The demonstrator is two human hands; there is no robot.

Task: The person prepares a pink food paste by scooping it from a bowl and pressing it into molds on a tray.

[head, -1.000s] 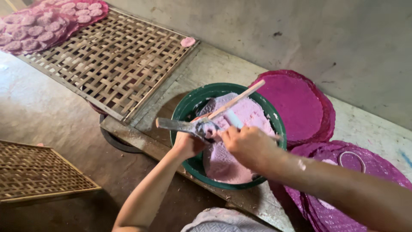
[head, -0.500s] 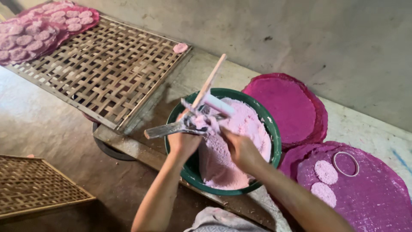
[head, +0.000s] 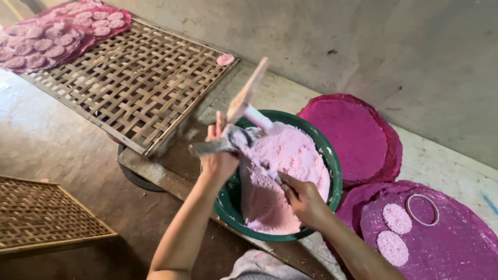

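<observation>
A green bowl (head: 333, 173) filled with pale pink crumbly mixture (head: 282, 155) sits in front of me. My left hand (head: 220, 158) is over the bowl's left rim, shut on a metal scoop (head: 206, 148). A wooden stick (head: 249, 93) and a white handle (head: 258, 117) rise from the same grip. My right hand (head: 303, 199) rests on the mixture at the bowl's near side. Its fingertips are pressed into the mixture and hidden.
A large woven bamboo tray (head: 129, 78) lies to the left with one pink disc (head: 225, 59) at its corner. Purple round mats (head: 347, 129) lie right of the bowl; the nearer mat (head: 446, 249) carries two pink discs (head: 397, 218) and a metal ring (head: 423, 209). A second bamboo tray (head: 41, 218) is at lower left.
My left hand has lifted the scoop and stick, tilting the stick more upright. My right hand has left the tool and dropped onto the mixture in the bowl.
</observation>
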